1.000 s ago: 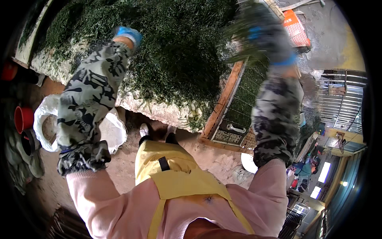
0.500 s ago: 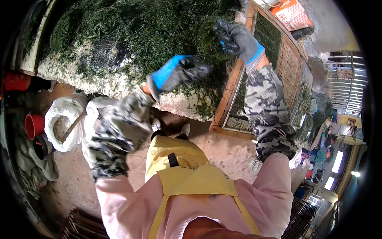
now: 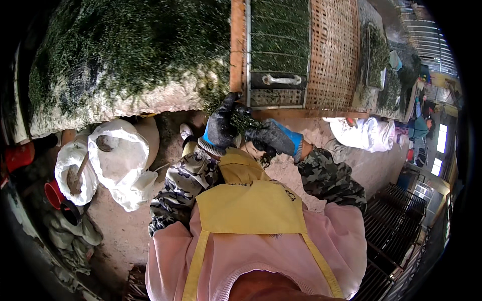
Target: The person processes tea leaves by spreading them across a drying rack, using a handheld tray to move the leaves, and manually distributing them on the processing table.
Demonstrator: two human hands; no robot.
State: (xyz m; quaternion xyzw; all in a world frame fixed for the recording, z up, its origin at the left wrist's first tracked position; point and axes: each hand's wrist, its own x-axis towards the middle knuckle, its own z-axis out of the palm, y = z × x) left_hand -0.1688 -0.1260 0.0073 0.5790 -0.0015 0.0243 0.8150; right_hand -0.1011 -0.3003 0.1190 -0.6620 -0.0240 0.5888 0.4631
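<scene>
My left hand (image 3: 222, 123), in a grey-black glove with a blue back, is closed on one side of a clump of dark green leaves (image 3: 244, 120). From the other side my right hand (image 3: 273, 136), gloved alike, curls against the same clump. Both hands are held close together in front of my yellow apron, just off the near edge of the work surface. Some dark strands hang below the right fingers. Beyond and to the left spreads a large heap of dark green leaves (image 3: 125, 45) on a pale, powdery surface (image 3: 150, 98).
Right of the heap stands a wooden frame (image 3: 237, 45) around a wire-lined tray with a white handle (image 3: 281, 80), beside a perforated woven panel (image 3: 334, 55). White-lined buckets (image 3: 120, 150) and a red bucket (image 3: 54, 193) stand at left. Dark metal racks (image 3: 394, 220) are at lower right.
Both hands have drawn back from above the heap toward my body and come together around a clump of leaves. The view has shifted to the right, bringing the framed tray nearer the middle.
</scene>
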